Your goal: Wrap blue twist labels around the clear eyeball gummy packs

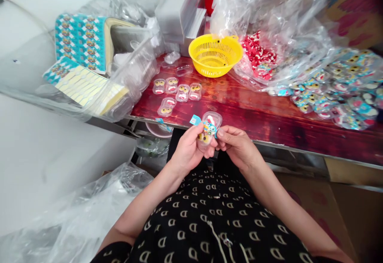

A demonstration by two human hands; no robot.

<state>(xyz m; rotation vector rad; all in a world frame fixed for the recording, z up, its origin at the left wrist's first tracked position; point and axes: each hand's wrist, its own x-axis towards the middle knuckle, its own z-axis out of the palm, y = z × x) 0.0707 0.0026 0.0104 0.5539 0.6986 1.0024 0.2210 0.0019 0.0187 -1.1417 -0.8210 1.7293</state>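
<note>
Clear plastic is what's being handled: a small blister case (209,129) with a blue cartoon card is pinched between both hands, the left hand (190,149) cupped under it and the right hand (236,145) gripping its right edge, just in front of the red wooden surface (269,119). Five more filled cases (176,93) are laid near a yellow basket (215,54). Blue printed card sheets (82,39) are stacked at left, their writing too small to be read.

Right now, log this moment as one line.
left hand: holds clear blister pack | right hand: pinches same pack | filled packs on red table
</note>
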